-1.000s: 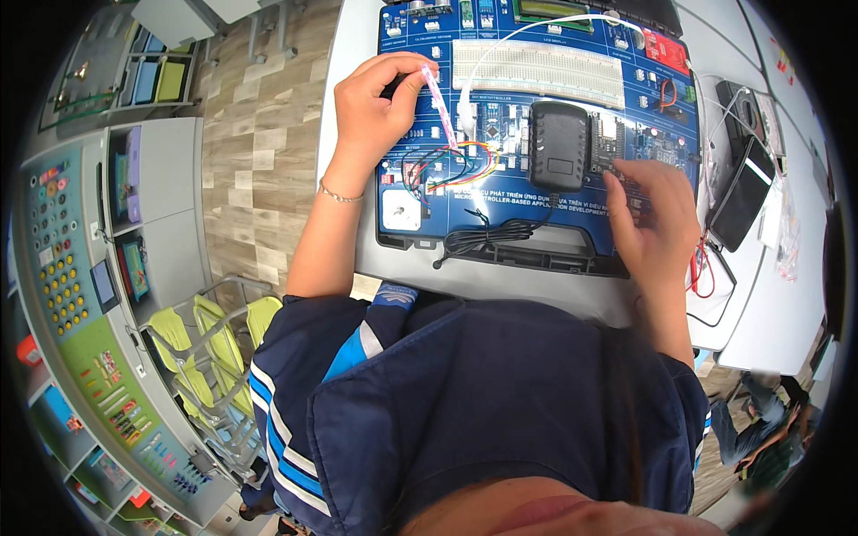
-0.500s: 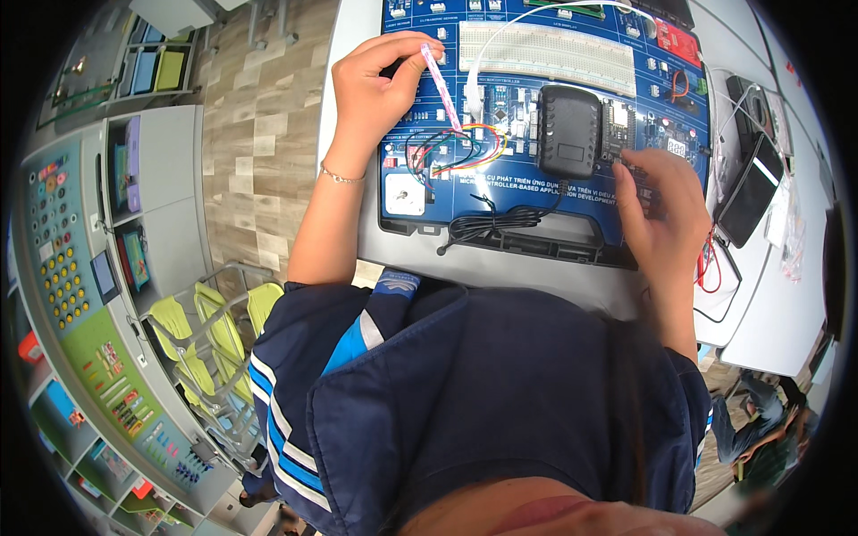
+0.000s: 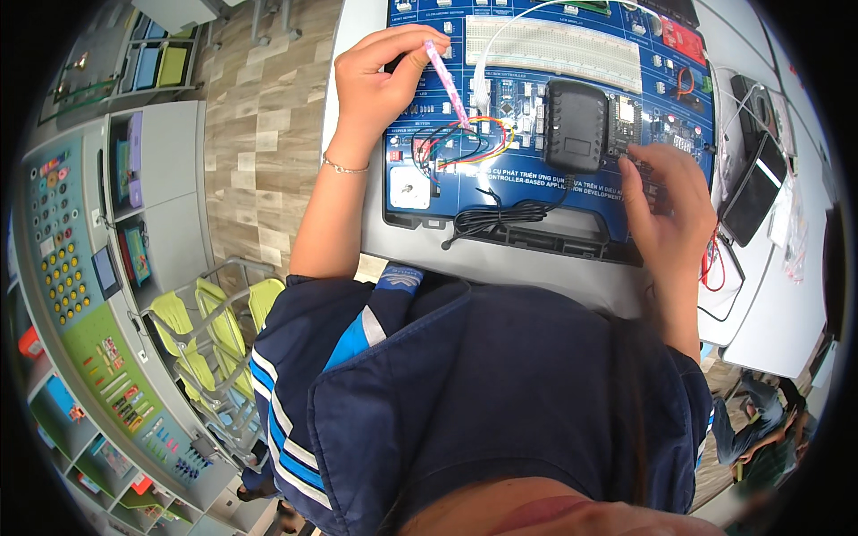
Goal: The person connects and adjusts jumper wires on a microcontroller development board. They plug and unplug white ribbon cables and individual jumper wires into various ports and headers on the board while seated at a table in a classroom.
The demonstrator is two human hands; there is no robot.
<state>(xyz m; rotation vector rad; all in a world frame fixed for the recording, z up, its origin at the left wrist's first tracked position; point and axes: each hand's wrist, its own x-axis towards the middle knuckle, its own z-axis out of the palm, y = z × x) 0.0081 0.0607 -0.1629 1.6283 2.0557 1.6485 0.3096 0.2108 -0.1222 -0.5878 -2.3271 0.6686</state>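
My left hand (image 3: 380, 80) is closed in a pinch on a slim pink-and-white patterned stick, pen-like in shape (image 3: 448, 85). The stick slants down toward a bundle of coloured jumper wires (image 3: 487, 134) on a blue electronics trainer board (image 3: 527, 189). I cannot tell whether its tip touches the wires. My right hand (image 3: 675, 201) is over the board's lower right, thumb apart from the fingers, with nothing visible in it. Left of it lies a black power adapter (image 3: 575, 125), its cable (image 3: 500, 219) bunched at the case's near edge. Under the right hand, part of the board is hidden.
A white breadboard (image 3: 554, 54) spans the board's upper part, with a white cable (image 3: 483, 67) arching over it. To the right, a phone (image 3: 752, 192) and red wires (image 3: 710, 259) lie on the white table. Green chairs (image 3: 192, 330) stand at left; another person (image 3: 760, 420) is at lower right.
The view has shifted slightly, so the board appears a little further right. Both hands keep nearly the same pose, the left still pinching the stick.
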